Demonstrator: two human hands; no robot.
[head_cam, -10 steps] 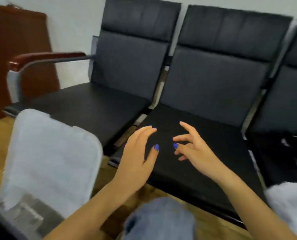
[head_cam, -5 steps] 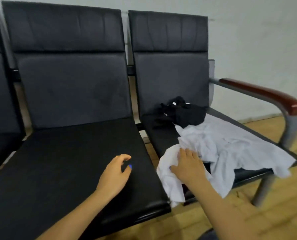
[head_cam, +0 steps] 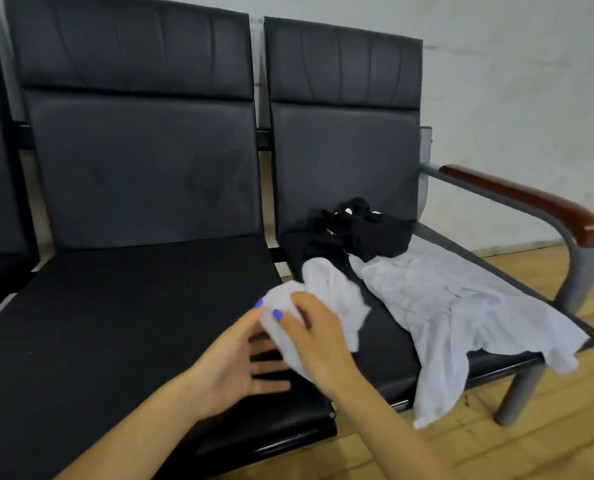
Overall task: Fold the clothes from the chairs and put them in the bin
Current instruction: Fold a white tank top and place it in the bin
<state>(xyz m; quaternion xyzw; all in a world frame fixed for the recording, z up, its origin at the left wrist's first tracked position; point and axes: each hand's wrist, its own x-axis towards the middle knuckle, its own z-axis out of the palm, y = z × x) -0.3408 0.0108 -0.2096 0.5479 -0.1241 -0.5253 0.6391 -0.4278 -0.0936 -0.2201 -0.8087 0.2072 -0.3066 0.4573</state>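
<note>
A small white garment (head_cam: 333, 292) is lifted between the two black seats, bunched at its left end. My right hand (head_cam: 314, 337) grips that bunched end from above. My left hand (head_cam: 243, 362) is beneath it, palm up with fingers spread, thumb touching the cloth. A larger white garment (head_cam: 461, 313) lies spread over the right chair's seat (head_cam: 392, 358) and hangs off its front edge. A crumpled black garment (head_cam: 368, 233) sits at the back of that seat. The bin is out of view.
The middle chair's seat (head_cam: 132, 323) holds no clothes. A grey metal armrest with a red-brown wooden top (head_cam: 531, 202) bounds the right chair. Behind is a pale wall; wooden floor (head_cam: 548, 427) lies at the right and front.
The view swung right from the left chairs to the right chair. My right hand took hold of the small white garment and pulled it left and up; my left hand came under it.
</note>
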